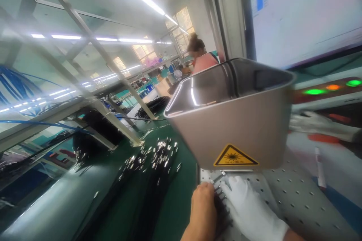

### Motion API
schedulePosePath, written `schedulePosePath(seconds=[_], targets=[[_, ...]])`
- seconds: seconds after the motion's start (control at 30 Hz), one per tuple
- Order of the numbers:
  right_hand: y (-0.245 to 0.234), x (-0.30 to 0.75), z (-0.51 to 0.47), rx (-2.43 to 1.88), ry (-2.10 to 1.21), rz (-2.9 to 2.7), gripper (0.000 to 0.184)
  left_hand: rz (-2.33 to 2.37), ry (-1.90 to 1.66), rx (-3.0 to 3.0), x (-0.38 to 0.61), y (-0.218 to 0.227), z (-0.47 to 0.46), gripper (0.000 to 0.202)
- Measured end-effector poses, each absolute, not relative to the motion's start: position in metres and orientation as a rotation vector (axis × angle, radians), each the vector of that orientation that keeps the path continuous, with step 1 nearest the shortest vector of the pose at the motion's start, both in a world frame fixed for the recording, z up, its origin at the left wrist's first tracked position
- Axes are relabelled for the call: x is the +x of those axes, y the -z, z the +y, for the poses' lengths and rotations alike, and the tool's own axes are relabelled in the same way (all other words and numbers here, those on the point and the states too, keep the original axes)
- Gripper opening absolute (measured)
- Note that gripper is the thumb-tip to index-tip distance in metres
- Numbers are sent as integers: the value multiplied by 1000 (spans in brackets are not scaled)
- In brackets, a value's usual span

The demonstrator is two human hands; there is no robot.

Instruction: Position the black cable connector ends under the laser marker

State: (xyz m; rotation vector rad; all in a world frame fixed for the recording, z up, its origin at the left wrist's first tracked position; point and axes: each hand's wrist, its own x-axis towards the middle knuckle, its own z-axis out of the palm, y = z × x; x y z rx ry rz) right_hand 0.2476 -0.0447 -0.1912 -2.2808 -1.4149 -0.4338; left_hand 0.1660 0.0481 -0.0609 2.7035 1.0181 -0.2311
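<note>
My bare left hand and my white-gloved right hand meet at the bottom of the view on a perforated metal plate. Between them lies a row of black cables with metal ends, and both hands close on it from either side. The cable tips point under a grey metal hood that bears a yellow laser warning sticker. The hood hangs just above the hands. How the fingers sit under the cables is hidden.
A long bundle of black cables with shiny tips lies on the green mat to the left. A monitor and lit green and orange lamps stand at the right. A person in pink works farther back. Metal frame struts cross the left.
</note>
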Motion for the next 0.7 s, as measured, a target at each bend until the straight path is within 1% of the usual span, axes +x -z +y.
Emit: schedulePosePath(seconds=[0.2, 0.4, 0.5, 0.57, 0.63, 0.7], targets=[[210, 247, -36, -2298, 444, -1393, 40, 962, 214, 2729, 165, 63, 52, 27], [212, 244, -29, -2268, 460, -1447, 47, 927, 199, 2768, 167, 62, 54, 24], [211, 247, -27, -2267, 477, -1402, 47, 944, 302, 2807, 171, 54, 52, 21], [208, 250, -29, -2252, 464, -1392, 44, 1043, 365, 2812, 179, 43, 52, 26], [199, 254, -35, -2219, 439, -1407, 43, 1093, 201, 2828, 189, 31, 57, 34], [184, 258, -44, -2186, 415, -1438, 42, 989, -30, 2825, 201, 20, 67, 42]])
